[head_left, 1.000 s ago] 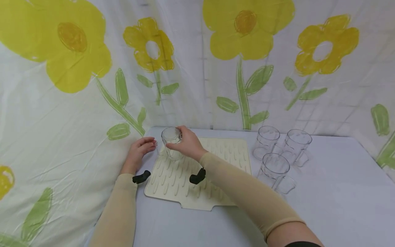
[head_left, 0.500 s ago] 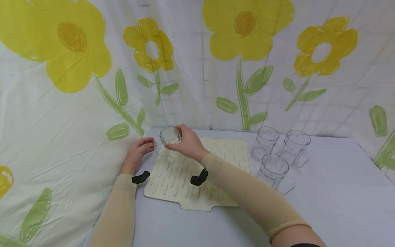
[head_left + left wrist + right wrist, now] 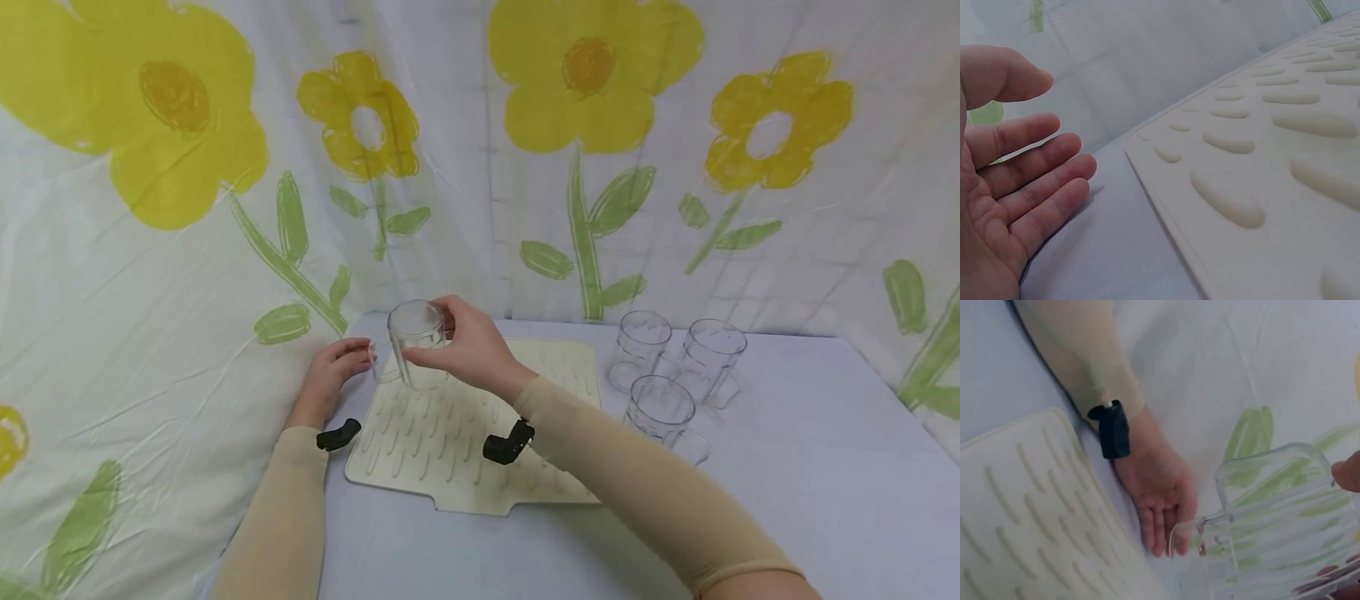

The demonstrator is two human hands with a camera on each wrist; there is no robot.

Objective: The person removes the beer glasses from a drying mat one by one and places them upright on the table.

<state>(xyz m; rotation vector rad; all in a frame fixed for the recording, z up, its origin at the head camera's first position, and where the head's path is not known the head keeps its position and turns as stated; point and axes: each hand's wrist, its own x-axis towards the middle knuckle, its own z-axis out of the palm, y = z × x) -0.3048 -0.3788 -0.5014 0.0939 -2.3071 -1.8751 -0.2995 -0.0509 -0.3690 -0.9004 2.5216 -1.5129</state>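
Note:
A clear glass mug [image 3: 417, 331] is above the far left part of the cream ridged mat [image 3: 465, 482]. My right hand [image 3: 483, 350] grips it around its side, thumb across the front. The mug's handle points left and overlaps the left fingertips in the head view. In the right wrist view the mug [image 3: 1285, 531] is tilted, with only a thumb and some fingertips of the holding hand visible. Beside the mat's left edge, my left hand [image 3: 327, 377] rests on its side on the table. The left wrist view shows its palm [image 3: 997, 206] bare and its fingers loosely extended.
Three more clear glass mugs stand grouped right of the mat: one at the back [image 3: 643, 350], another [image 3: 714, 360] to its right, and a nearer one [image 3: 660, 407] partly behind the right sleeve. A flower-printed curtain [image 3: 465, 217] borders the table's back and left.
My right hand has raised the mug slightly and drawn a little to the right. The left hand keeps its place. The head view has shifted slightly.

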